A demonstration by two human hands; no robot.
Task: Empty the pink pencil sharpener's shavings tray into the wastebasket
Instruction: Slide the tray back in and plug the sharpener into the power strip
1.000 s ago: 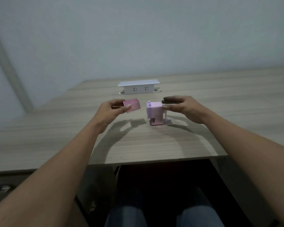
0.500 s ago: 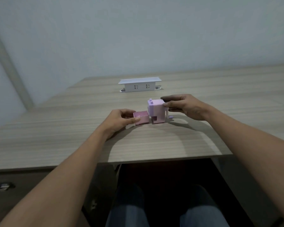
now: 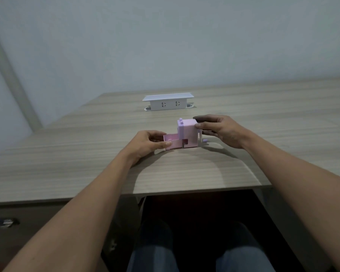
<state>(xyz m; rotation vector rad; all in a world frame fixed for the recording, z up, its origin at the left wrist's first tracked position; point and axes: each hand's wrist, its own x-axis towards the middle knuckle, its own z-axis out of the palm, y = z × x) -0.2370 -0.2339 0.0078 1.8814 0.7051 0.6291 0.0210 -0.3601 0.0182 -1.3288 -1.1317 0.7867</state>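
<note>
Two hands are at work on one pink pencil sharpener (image 3: 187,133), which stands upright on the wooden surface (image 3: 185,173) near its front edge. We count one shavings tray (image 3: 171,141), one crank handle (image 3: 203,138) sticking out on the sharpener's right side, and one white socket box (image 3: 168,101) with two outlets, well apart at the back of the surface.

Our left hand (image 3: 148,143) pinches the tray, thumb on its near wall and fingers curled round its far wall. The tray lies flat on the surface, its right end slotted partway into the base of the sharpener, its open top facing up; the inside looks pale pink, and we cannot tell whether any shavings are left in it. Our right hand (image 3: 221,128) grips the sharpener's body from the right, thumb on the near side and fingers over the far top edge.

Compared with a second ago, the tray has come down from the air, where our left hand held it tilted and clear of the sharpener. Half a second ago it sat just beside the base; it is now pushed partly in. Our right hand has stayed on the sharpener throughout. Below the surface's edge we see two knees in blue jeans (image 3: 200,260).
</note>
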